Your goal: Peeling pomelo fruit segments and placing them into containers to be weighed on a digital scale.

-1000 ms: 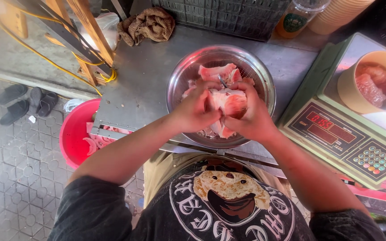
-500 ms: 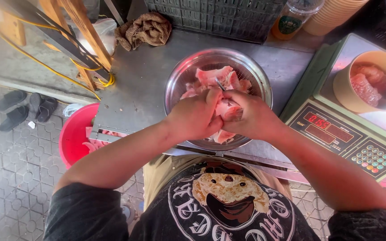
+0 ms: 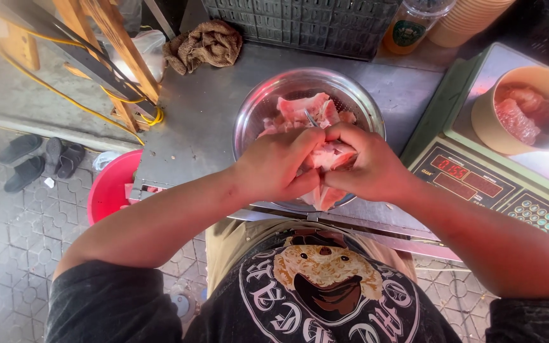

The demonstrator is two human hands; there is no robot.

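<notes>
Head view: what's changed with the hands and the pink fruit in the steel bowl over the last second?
Both hands drew closer together over the bowl. The left hand and right hand now meet fingertip to fingertip around one pink fruit piece; a second ago they gripped it further apart. Nothing was let go. The steel bowl, the scale and the paper cup on it stayed put.

Even, soft daylight; shadows are faint. Mild glare marks the steel bowl [image 3: 255,114] rim and the bench [image 3: 211,114]. Wide-angle distortion bends the edges, where detail softens slightly.
</notes>
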